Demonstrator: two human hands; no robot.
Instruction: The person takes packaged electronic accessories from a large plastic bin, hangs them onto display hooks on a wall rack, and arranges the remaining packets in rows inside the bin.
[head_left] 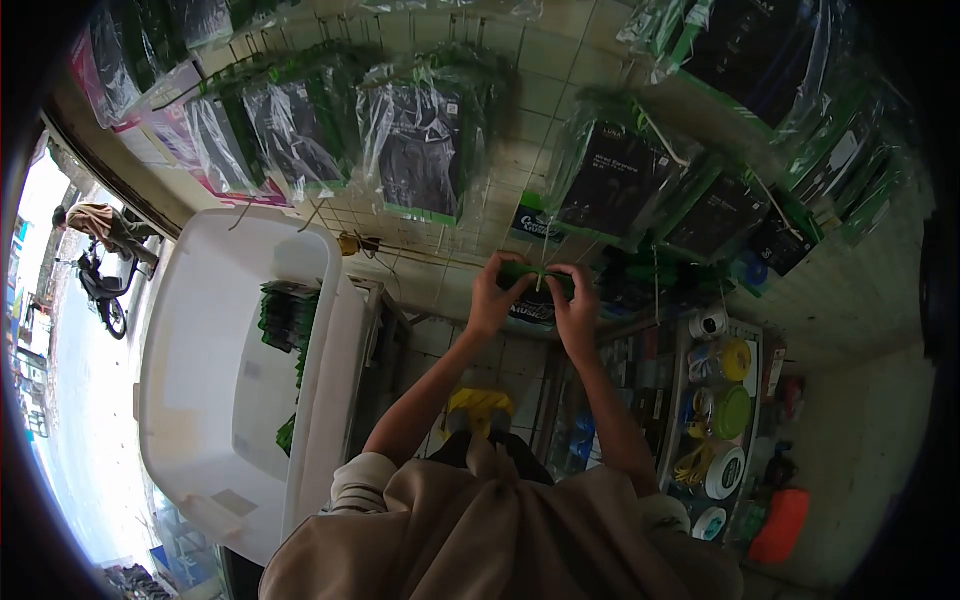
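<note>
Both of my hands are raised in front of the wire display rack, close together. My left hand (490,294) pinches the left part of a small green package (516,272), and my right hand (575,300) pinches its right part. A pale hook end sticks out between my hands at the middle of the package. Just below hangs a dark packet (531,309) with white lettering, and above is another green and black packet (531,222). Black boxes of wired earphones (612,180) in clear plastic hang to the upper right.
A large white tub (190,350) at the left holds a stack of green packets (288,318). More bagged boxes (420,140) hang above. At the right stands a glass case with round containers (733,411). A person (110,228) is by a motorbike outside.
</note>
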